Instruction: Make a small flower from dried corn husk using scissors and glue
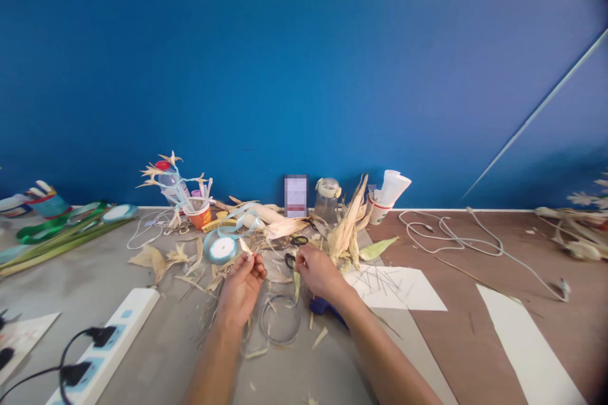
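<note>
From my station I see both forearms reach in from the bottom edge and meet over the middle of the bench (156, 354). The left hand (241, 286) is raised a little, with its back towards me and the wrist straight. Its thumb and forefinger are pinched shut on a pale husk strip (246, 247) that sticks up from the fingertips, just beside the light blue ribbon spool (221, 249).

The right hand (317, 269) sits level with it, a short gap away. Its knuckles are turned up and its fingers are curled inward towards the left hand. They are hidden behind the back of the hand, so I cannot tell whether they grip anything.

A wire coil (280, 320) lies flat on the bench below the gap between the hands, and black scissors (295, 247) lie just beyond it. The right wrist passes over a blue glue gun (325, 309). A husk pile (346, 235) stands just behind the right hand. A white power strip (110, 347) lies well off to the left, near the left forearm's side of the bench.
</note>
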Available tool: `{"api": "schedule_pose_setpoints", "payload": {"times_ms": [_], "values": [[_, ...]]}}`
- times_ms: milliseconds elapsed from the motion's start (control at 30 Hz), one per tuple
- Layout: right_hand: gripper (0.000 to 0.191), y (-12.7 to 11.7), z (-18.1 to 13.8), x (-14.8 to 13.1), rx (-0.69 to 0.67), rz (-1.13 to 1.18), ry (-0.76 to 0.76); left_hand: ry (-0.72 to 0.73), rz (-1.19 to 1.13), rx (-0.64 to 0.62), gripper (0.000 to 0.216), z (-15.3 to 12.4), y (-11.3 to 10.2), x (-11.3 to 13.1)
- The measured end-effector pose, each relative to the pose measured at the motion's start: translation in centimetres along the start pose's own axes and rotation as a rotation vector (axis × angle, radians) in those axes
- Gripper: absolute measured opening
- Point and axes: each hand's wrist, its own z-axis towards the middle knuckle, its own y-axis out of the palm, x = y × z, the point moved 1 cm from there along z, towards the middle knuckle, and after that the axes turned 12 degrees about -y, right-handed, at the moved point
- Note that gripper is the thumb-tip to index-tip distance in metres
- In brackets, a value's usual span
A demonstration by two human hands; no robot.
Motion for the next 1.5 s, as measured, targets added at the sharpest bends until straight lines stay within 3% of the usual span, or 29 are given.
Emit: {"api": "schedule_pose_setpoints", "payload": {"times_ms": [133,333,567,667,800,900,967,1133,1333,1500], "values": [[0.019,1.6,0.0,-0.5,-0.083,-0.084,-0.09,0.035,-0.018,0.008,0.015,0.0,0.0,0.3],[0.02,3.8,-0.1,-0.6,-0.225,-0.409,-0.181,0.07,-0.002,0.066,0.018,0.2,-0.1,0.3],[0.017,4.1,0.0,-0.8,-0.231,-0.422,-0.242,0.079,0.05,0.054,0.018,0.1,0.0,0.2],[0.015,4.0,0.2,-0.5,-0.074,-0.229,-0.174,0.091,0.039,0.066,0.02,0.0,0.1,0.3],[0.009,3.4,0.8,0.3,0.212,0.434,0.023,0.101,0.051,0.069,0.02,-0.2,0.5,0.2],[0.012,3.1,1.0,0.3,0.253,0.942,0.172,0.057,0.094,0.04,0.019,-0.4,0.9,-0.4],[0.013,2.9,0.9,0.0,0.229,1.135,0.205,0.015,0.13,0.017,0.018,-0.6,1.1,-0.7],[0.018,2.9,0.6,-0.7,0.144,1.324,0.164,-0.06,0.216,-0.104,0.014,-0.9,1.5,-1.1],[0.015,3.3,0.5,-0.9,0.104,1.289,0.184,-0.042,0.247,-0.106,0.013,-1.0,1.4,-0.9],[0.024,3.5,0.4,-1.2,-0.003,1.389,0.2,-0.1,0.252,-0.187,0.012,-1.1,1.4,-1.0]]}}
